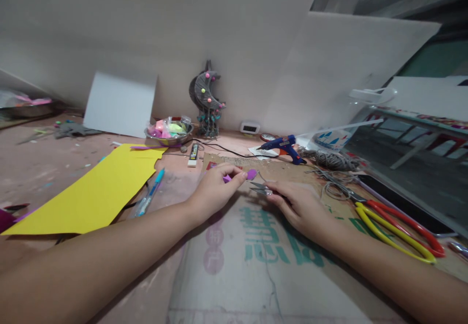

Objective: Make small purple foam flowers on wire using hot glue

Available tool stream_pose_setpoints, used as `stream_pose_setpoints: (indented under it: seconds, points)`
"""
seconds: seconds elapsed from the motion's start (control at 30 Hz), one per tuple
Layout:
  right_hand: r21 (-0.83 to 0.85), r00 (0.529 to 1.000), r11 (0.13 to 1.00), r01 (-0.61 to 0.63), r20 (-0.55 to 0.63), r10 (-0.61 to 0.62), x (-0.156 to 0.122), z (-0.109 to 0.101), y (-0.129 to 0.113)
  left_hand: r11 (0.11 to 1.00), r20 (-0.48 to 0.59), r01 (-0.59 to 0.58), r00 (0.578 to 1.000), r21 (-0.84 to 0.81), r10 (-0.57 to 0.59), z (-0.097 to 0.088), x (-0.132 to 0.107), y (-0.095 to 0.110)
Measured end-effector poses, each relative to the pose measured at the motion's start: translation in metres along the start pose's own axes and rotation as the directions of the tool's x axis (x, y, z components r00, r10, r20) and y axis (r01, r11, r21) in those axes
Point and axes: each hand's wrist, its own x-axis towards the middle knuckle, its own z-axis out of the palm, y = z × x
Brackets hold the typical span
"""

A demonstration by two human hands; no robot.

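Observation:
My left hand (pixel 219 187) pinches a small purple paper piece (pixel 251 174) above the middle of the work board; its rounded end sticks out past the fingertips, and another purple bit shows under the fingers. In my right hand (pixel 296 204) is a small pair of scissors (pixel 260 188). Their blades are parted and point left toward the purple paper, a little apart from it. The scissors' handles are mostly hidden by my fingers. Beneath both hands lies a cardboard sheet (pixel 234 275) with green and purple printed characters under a clear cover.
Yellow paper (pixel 95 187) and a blue pen (pixel 151 192) lie left. Behind are a bowl (pixel 170 141) of colourful packets, a moon-shaped ornament (pixel 206 92) and a blue glue gun (pixel 285 146). At right are grey yarn (pixel 331 160), large red-and-yellow-handled scissors (pixel 397 229) and a phone (pixel 402 204).

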Motion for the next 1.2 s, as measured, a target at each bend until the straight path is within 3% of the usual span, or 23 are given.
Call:
stream_pose_setpoints:
  seconds: [0.37, 0.73, 1.07, 1.2]
  points:
    - [0.013, 0.998, 0.999, 0.031, -0.049, -0.03, 0.002, -0.002, -0.003, 1.0, 0.044, -0.027, 0.999, 0.002, 0.027, 0.0, 0.0, 0.0]
    - [0.079, 0.999, 0.996, 0.035, -0.003, -0.035, 0.001, -0.003, -0.002, 0.999, 0.072, -0.038, 0.997, -0.007, 0.038, 0.003, 0.0, -0.006]
    - [0.063, 0.968, 0.976, 0.207, 0.133, -0.214, -0.004, -0.01, -0.011, 0.999, 0.058, 0.009, 0.998, -0.053, -0.006, 0.004, 0.001, -0.006]
    - [0.049, 0.97, 0.976, 0.212, 0.112, -0.216, 0.0, -0.013, -0.011, 0.999, 0.056, 0.015, 0.998, -0.051, -0.013, 0.004, 0.001, -0.006]
